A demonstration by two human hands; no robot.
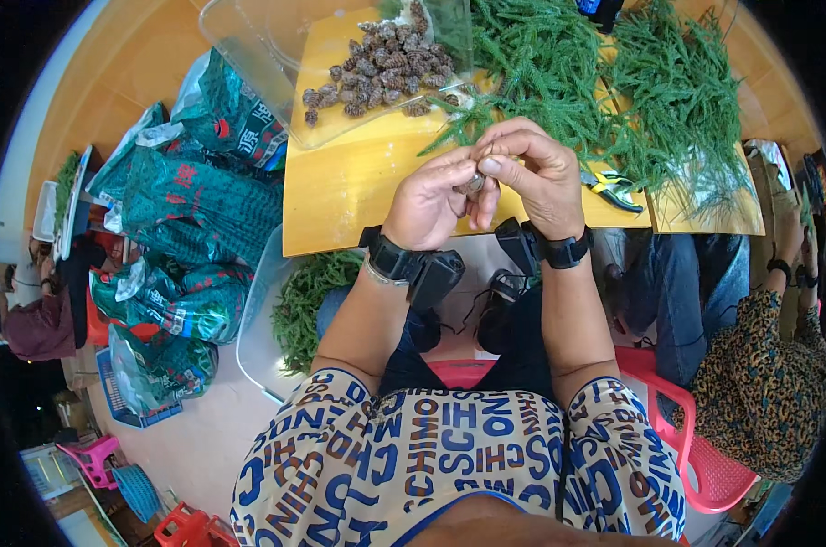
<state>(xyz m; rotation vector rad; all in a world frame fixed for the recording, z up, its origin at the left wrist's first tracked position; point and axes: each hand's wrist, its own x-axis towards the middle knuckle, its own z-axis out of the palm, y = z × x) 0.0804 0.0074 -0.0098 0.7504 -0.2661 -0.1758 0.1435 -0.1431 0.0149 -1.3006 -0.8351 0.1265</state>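
Observation:
Over the table's front edge, my left hand (431, 196) and my right hand (536, 178) meet with their fingertips together. Between them is a small brown pine cone (470, 185), partly covered by my fingers. My left fingers close round the cone from the left. The right thumb and forefinger pinch right above it; whether they grip a thin stem or wire there is too small to tell. Beyond my hands, a clear plastic tray (249, 82) holds a heap of brown pine cones (386, 68). Yellow-and-black pliers (614, 190) lie on the table to the right of my right hand.
Green artificial pine sprigs (550, 77) cover the far right of the yellow table (331, 205). Stuffed green bags (194, 196) are piled at left. A clear bin (258, 337) with greenery stands below the table edge. One person (759, 383) sits at right, another (44, 319) at far left.

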